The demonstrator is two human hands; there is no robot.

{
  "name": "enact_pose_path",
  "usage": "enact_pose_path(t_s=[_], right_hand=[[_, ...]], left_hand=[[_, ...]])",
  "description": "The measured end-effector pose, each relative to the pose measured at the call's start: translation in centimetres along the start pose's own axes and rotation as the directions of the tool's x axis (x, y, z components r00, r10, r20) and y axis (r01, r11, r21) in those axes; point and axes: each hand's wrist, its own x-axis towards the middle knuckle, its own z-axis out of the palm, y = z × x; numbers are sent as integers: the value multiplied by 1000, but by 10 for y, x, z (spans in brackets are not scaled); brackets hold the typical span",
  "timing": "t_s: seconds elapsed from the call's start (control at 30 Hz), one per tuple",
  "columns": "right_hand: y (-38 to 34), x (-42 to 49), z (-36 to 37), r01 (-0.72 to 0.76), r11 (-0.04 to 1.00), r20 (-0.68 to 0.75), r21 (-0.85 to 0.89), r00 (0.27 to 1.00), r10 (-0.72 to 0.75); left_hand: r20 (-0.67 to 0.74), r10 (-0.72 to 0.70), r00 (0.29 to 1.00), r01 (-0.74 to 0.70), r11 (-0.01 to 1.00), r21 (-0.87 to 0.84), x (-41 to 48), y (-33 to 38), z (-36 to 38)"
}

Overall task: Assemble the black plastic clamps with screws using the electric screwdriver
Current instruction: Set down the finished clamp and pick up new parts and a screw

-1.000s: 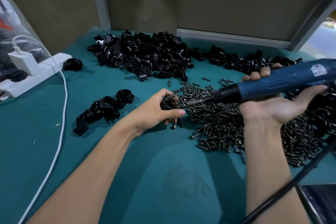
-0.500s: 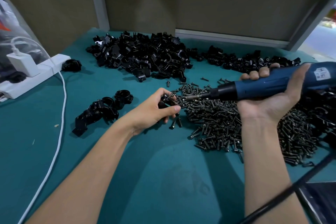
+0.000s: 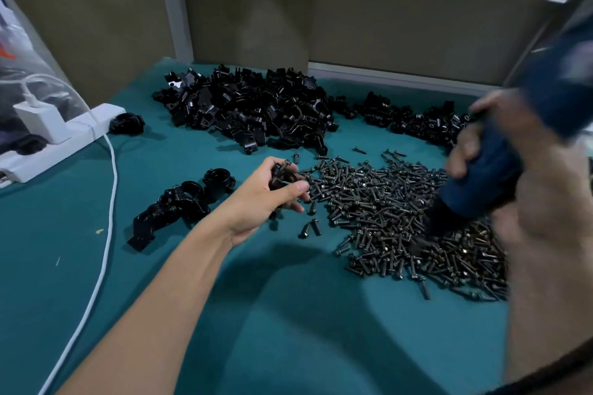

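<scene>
Left hand [image 3: 263, 199] fingers [image 3: 298, 186] clamped on black plastic clamp [image 3: 281, 174], w/ dark metal screw pile [image 3: 385, 202] just right of them; right hand [image 3: 539, 212], blurred, prob. grips blue electric screwdriver [image 3: 484, 176]; off-axis bit could knock clamp loose.

No text is legible; the electric screwdriver [image 3: 481, 170] is blurred.
</scene>
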Motion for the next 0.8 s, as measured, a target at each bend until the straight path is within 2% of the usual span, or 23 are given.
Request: enact_pose_path(t_s=[0.03, 0.07, 0.1, 0.13, 0.17, 0.2, 0.3, 0.4, 0.57, 0.7, 0.77, 0.8], right_hand=[[-3, -5, 2, 23, 960, -6, -279, 1000, -25], [-4, -12, 2, 54, 817, 39, -575, 999, -39], [-1, -20, 1, 108, 574, 105, -812, 994, -39], [4, -30, 3, 165, 308, 175, -937, 985, 3], [13, -39, 6, 232, 107, 237, -967, 971, 34], [24, -48, 6, 301, 38, 303, -953, 950, 69], [56, -72, 6, 493, 46, 495, -869, 863, 101], [80, -87, 0, 558, 89, 563, -825, 824, 57], [102, -101, 9, 548, 93, 553, -831, 831, 50], [102, -98, 12, 546, 106, 556, -831, 819, 141], [103, -85, 13, 521, 181, 541, -834, 836, 88], [103, -73, 15, 454, 282, 489, -845, 870, 65]], left_hand=[[-24, 24, 999, -25, 999, -44, 1, -1, 0], [-50, 48, 998, -52, 995, -85, 2, -1, 0], [-75, 69, 995, -77, 990, -116, 3, -2, 0], [-102, 83, 991, -97, 985, -140, 4, -2, -1], [-127, 89, 988, -109, 981, -163, 5, -1, -3], [-144, 88, 986, -115, 974, -193, 5, 0, -5], [-142, 101, 985, -138, 952, -275, 4, 4, -4], [-119, 125, 985, -155, 945, -287, 1, 5, 6], [-84, 144, 986, -162, 946, -280, -1, 6, 12], [-72, 129, 989, -143, 959, -244, -1, 4, 13], [-63, 127, 990, -137, 969, -206, 0, 3, 14], [-59, 127, 990, -136, 973, -186, 0, 2, 15]])
